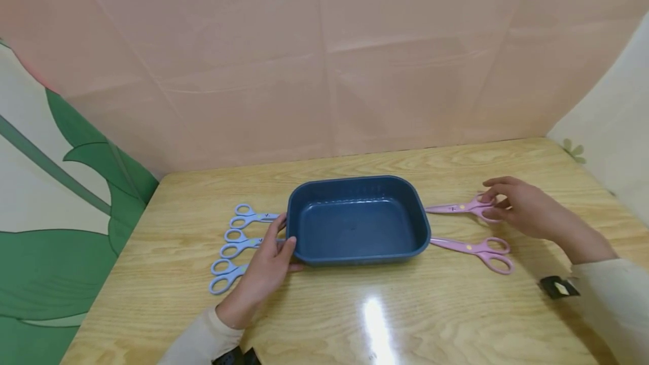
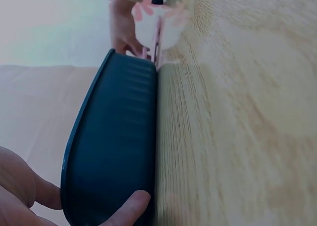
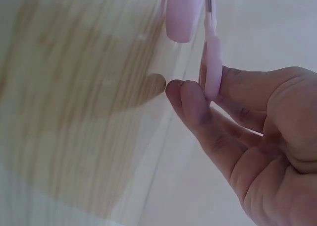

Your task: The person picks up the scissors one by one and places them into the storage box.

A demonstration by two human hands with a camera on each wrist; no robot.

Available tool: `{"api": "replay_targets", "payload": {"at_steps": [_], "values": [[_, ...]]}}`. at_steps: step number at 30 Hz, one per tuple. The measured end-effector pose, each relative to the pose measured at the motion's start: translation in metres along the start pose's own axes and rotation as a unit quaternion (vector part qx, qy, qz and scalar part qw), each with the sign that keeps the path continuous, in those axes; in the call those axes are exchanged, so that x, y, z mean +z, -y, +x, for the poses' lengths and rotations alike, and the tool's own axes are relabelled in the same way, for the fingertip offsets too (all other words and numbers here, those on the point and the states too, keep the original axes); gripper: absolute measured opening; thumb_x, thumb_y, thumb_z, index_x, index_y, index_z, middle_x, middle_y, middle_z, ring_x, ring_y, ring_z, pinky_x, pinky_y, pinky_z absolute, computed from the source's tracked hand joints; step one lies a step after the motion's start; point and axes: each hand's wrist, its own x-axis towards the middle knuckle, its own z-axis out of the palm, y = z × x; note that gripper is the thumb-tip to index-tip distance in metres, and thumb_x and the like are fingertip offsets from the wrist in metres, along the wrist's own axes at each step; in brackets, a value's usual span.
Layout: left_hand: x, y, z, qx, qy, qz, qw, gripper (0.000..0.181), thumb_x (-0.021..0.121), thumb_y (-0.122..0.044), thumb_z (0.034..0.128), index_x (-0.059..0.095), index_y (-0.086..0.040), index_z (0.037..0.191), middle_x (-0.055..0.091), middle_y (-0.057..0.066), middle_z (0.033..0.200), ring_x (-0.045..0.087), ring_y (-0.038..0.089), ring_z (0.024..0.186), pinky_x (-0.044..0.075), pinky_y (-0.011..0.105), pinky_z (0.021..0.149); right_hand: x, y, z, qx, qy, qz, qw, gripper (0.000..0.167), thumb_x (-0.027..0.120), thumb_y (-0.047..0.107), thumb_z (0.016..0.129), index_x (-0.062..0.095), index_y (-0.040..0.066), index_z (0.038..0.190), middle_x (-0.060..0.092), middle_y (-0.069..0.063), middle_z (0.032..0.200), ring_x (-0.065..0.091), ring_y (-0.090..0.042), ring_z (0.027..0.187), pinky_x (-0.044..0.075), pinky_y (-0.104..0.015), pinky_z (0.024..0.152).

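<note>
A creased pinkish sheet [image 1: 324,72] stands behind a wood-grain tabletop [image 1: 431,308], where a dark blue, round-cornered rectangular tray [image 1: 355,224] sits at the centre. The left hand [image 1: 269,263], reaching in from the near side, grips the tray's left end, thumb at the rim. The right hand [image 1: 532,210], bent in from the right, pinches a handle loop of the far pink scissors [image 1: 458,208]; the near pink scissors [image 1: 474,248] lie untouched. Left of the tray lie three light-blue scissors [image 1: 247,243]. Dark blade markings [image 1: 453,208] are too small to read.
</note>
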Motion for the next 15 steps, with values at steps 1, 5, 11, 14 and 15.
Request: {"api": "replay_targets", "payload": {"at_steps": [1,5,11,14,15], "values": [[0.0001,-0.0001,0.0001,-0.001,0.0,0.0,1.0,0.055,0.037,-0.007,0.1077,0.016,-0.009,0.158,0.019,0.018,0.164,0.059,0.039,0.121,0.062,0.04,0.079,-0.0003,0.0001,0.0003,0.002,0.001,0.002,1.0,0.035,0.077,0.012,0.086,0.066,-0.005,0.114,0.06,-0.026,0.121,0.072,-0.026,0.086,0.056,-0.028,0.069],[0.0004,0.0001,0.0003,-0.001,-0.002,0.003,1.0,0.055,0.037,-0.007,0.1076,0.015,-0.008,0.158,0.018,0.019,0.164,0.057,0.04,0.122,0.062,0.041,0.08,-0.0019,0.0006,0.0021,0.012,0.011,0.011,0.9998,0.05,0.077,0.017,0.087,0.059,-0.008,0.126,0.07,-0.015,0.111,0.073,-0.022,0.083,0.054,-0.024,0.067],[0.0005,0.0016,0.001,0.0,-0.004,0.007,1.0,0.055,0.037,-0.008,0.1076,0.015,-0.008,0.158,0.019,0.019,0.164,0.055,0.043,0.125,0.061,0.041,0.081,-0.0038,0.0028,0.0027,0.017,0.017,0.017,0.9996,0.05,0.078,0.022,0.086,0.062,-0.004,0.126,0.075,-0.011,0.108,0.073,-0.019,0.081,0.053,-0.023,0.065],[0.0006,0.0017,0.001,0.0,-0.004,0.009,1.0,0.055,0.036,-0.008,0.1078,0.014,-0.007,0.158,0.018,0.02,0.164,0.054,0.044,0.127,0.061,0.041,0.082,-0.0049,0.0047,0.0024,0.024,0.015,0.014,0.9995,0.051,0.08,0.024,0.085,0.064,-0.001,0.126,0.075,-0.011,0.11,0.073,-0.015,0.079,0.052,-0.023,0.064],[0.0007,0.0018,0.0009,0.0,-0.005,0.01,0.9999,0.055,0.036,-0.008,0.1079,0.014,-0.007,0.158,0.018,0.02,0.164,0.053,0.044,0.127,0.061,0.041,0.082,-0.0054,0.0054,0.0023,0.026,0.013,0.013,0.9995,0.05,0.08,0.025,0.084,0.065,0.001,0.125,0.075,-0.01,0.111,0.072,-0.014,0.079,0.052,-0.023,0.064]]}}
